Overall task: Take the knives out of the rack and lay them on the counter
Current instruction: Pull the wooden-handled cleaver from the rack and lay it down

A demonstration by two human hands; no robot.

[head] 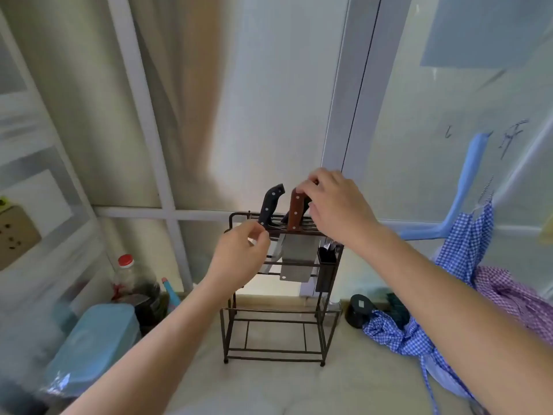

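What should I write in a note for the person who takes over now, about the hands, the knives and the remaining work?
Right hand: fingers on the top of the brown-handled cleaver, which sits in the rack.
Left hand: at the rack's top left edge, fingers curled, holding no knife.
Black-handled knife: in the rack, untouched.
Done: no knife on the counter.
Left: lift out both knives and lay them down.

Rack point(281, 319): stood mid-frame on the surface point(344, 384).
Brown-handled knife point(296, 212): top gripped by right hand point(335, 205).
Left hand point(239, 259): held at rack's left edge.
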